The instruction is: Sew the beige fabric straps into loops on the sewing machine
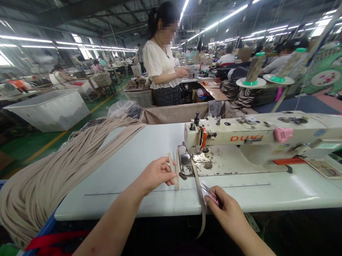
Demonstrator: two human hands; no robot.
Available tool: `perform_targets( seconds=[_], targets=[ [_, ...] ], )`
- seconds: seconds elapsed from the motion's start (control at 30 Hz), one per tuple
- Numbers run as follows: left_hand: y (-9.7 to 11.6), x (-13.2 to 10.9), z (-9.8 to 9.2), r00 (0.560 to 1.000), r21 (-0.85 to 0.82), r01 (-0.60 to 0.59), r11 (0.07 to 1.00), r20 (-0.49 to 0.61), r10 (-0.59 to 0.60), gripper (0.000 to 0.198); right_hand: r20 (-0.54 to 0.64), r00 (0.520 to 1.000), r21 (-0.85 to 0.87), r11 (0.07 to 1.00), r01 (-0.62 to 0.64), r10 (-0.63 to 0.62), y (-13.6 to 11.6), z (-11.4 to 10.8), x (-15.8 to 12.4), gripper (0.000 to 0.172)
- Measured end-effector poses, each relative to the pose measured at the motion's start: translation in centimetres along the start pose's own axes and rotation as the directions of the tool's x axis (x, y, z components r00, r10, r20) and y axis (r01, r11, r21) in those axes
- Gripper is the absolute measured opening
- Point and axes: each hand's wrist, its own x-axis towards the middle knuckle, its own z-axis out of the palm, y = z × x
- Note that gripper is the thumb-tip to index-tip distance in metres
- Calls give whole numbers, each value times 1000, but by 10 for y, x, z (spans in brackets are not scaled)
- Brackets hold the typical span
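My left hand (pixel 162 173) is pinched on a narrow beige fabric strip (pixel 171 162), left of the needle area of a sewing machine (pixel 266 136). Beside it another length of the beige strip curves down from the machine's plate. A long beige band (pixel 200 196) runs from under the presser foot over the table's front edge and hangs down. My right hand (pixel 224 204), closed, grips small thread snips (pixel 212 197) with pink handles; their blades point up and left, close to that band.
A thick bundle of beige strips (pixel 31 194) drapes over the left of the white table (pixel 135 201). Two thread cones (pixel 253 68) stand behind the machine, a green fan (pixel 327 76) at right. A person (pixel 161 65) stands beyond the table. A white bin (pixel 51 109) is on the floor.
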Motion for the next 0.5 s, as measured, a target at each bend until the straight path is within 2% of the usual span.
perform_targets(
  seconds=[0.4, 0.5],
  targets=[
    [-5, 3, 2, 1000, 21, -8, 1000, 2, 8, 50, 37, 999, -3, 1000, -5, 5, 13, 4, -8, 36],
    [-4, 5, -5, 995, 58, 54, 997, 84, -59, 52, 54, 998, -22, 1000, -15, 16, 21, 5, -8, 42]
  ],
)
